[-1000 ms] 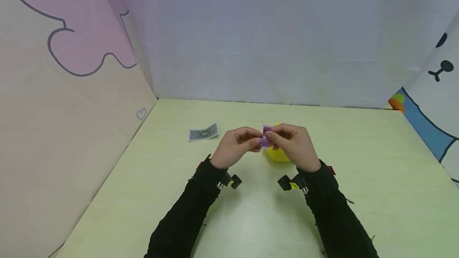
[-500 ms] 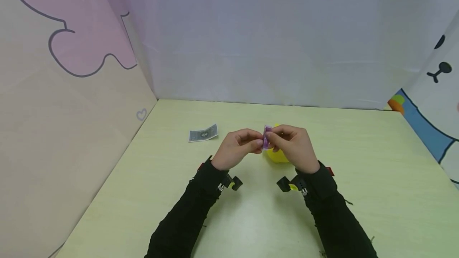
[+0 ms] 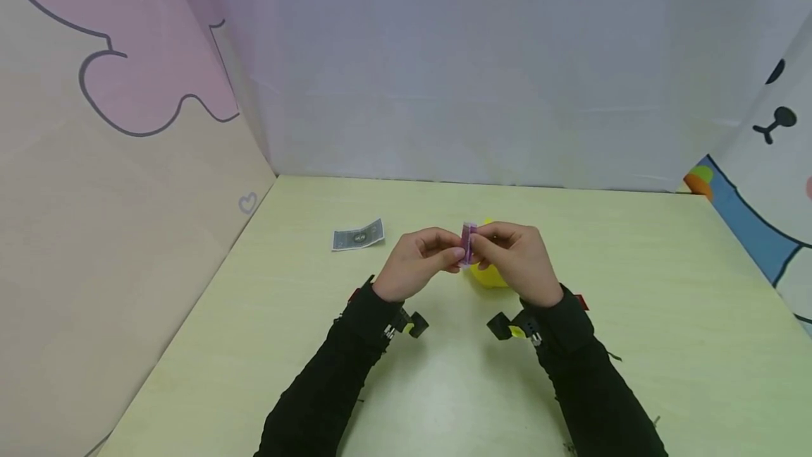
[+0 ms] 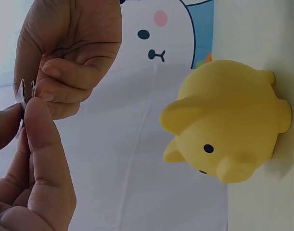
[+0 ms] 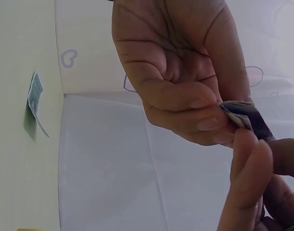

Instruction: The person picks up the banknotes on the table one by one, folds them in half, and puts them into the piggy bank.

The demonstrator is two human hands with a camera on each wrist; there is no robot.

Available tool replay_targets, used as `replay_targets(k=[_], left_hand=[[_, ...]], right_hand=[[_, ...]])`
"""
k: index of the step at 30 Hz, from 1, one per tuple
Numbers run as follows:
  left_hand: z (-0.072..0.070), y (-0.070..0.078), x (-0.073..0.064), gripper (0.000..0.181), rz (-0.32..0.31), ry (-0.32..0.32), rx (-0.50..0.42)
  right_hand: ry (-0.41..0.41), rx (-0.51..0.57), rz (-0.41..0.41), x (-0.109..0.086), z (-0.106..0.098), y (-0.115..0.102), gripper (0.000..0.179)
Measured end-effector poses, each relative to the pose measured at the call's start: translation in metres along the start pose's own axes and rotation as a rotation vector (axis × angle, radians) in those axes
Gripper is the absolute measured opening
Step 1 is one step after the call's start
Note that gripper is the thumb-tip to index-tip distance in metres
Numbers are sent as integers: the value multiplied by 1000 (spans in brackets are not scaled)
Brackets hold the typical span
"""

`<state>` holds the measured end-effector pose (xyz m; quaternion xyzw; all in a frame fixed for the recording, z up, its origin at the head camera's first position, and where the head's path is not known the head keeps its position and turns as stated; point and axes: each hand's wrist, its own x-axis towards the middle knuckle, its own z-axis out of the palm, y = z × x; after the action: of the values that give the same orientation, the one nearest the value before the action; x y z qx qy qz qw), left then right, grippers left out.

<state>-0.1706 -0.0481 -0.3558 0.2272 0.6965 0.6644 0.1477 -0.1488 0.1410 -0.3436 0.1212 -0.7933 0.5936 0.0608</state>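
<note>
A small purple banknote, folded into a narrow strip, is held upright above the table by both hands. My left hand pinches its left side between thumb and fingers. From the other side, the thumb and fingers of my right hand pinch it too. In the right wrist view the folded note shows layered edges. Behind and below the right hand stands a yellow piggy bank, partly hidden in the head view. The left wrist view has the whole piggy bank, apart from the hands.
A grey banknote with one raised corner lies on the pale table, left of the hands. A white sheet hangs along the back edge, and printed cartoon panels stand at both sides.
Both hands stay nearly in place, with small finger movements at the purple banknote. The note's visible face has shifted slightly between the fingers. The piggy bank and grey banknote have not moved.
</note>
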Motion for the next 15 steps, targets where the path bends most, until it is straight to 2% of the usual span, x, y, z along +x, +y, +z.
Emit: replay_targets(k=[8, 15], left_hand=[[0, 0, 0, 18, 20, 18, 12], [-1, 0, -1, 17, 19, 31, 20]], right_hand=[[-23, 9, 3, 1, 0, 0, 19], [-33, 59, 5, 0, -1, -1, 26]])
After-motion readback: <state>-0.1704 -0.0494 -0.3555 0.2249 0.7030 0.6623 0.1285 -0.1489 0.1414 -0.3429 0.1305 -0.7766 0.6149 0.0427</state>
